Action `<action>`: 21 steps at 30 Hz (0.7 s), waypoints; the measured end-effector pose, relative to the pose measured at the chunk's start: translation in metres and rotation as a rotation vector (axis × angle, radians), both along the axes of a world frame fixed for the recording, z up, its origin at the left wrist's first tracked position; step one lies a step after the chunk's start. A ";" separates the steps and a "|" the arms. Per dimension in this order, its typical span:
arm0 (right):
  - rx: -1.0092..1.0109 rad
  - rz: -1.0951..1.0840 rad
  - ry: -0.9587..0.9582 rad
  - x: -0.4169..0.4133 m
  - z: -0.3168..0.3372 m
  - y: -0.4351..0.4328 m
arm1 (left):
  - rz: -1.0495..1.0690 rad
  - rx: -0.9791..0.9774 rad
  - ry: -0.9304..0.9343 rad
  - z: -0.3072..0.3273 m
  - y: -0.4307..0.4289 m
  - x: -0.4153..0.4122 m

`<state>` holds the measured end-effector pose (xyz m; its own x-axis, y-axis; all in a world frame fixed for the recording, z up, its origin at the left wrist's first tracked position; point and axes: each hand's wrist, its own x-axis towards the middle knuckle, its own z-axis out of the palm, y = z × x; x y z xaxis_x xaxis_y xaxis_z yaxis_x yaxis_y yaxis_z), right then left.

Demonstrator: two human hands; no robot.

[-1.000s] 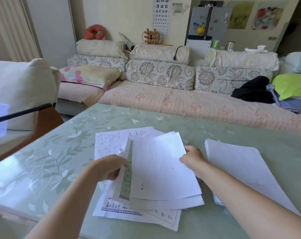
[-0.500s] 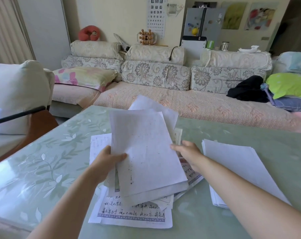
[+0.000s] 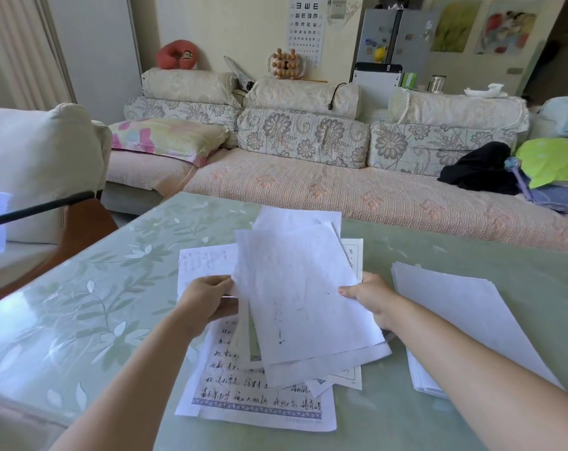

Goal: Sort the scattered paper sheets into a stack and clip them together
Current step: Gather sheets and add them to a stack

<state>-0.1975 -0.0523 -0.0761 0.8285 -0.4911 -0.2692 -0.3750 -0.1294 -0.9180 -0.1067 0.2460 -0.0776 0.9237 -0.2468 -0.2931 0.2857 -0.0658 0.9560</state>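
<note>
sheets (image 3: 295, 288) gripped by left hand (image 3: 207, 301) and right hand (image 3: 372, 297) above leaf-patterned table (image 3: 80, 304), floral sofa (image 3: 308, 187) behind.

Matt paper sheets (image 3: 295, 288) on a glossy, seemingly glass-topped table (image 3: 80, 320).

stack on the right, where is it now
In the head view the stack lies flat on the table at the right, just right of the right hand and the lifted sheets it holds.
</note>
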 end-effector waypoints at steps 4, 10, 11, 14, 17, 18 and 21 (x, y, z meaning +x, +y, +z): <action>-0.004 -0.087 0.004 0.001 -0.006 -0.003 | -0.258 0.178 -0.003 0.003 0.009 -0.001; 0.058 -0.024 -0.008 -0.002 -0.005 0.001 | -0.540 0.037 0.271 0.021 0.007 -0.017; 0.054 0.003 -0.004 -0.003 -0.005 0.001 | -0.426 -0.016 0.287 0.022 0.006 -0.014; 0.065 0.080 0.028 -0.005 -0.004 0.000 | -0.194 -0.018 0.167 0.019 0.004 -0.007; 0.081 0.132 0.082 -0.006 -0.003 0.001 | -0.187 0.151 0.048 0.011 -0.003 -0.013; 0.056 0.137 0.106 -0.006 -0.001 0.003 | -0.167 0.191 0.037 0.009 -0.006 -0.014; -0.014 0.156 0.153 -0.002 0.001 0.004 | -0.249 0.237 0.017 0.009 -0.014 -0.015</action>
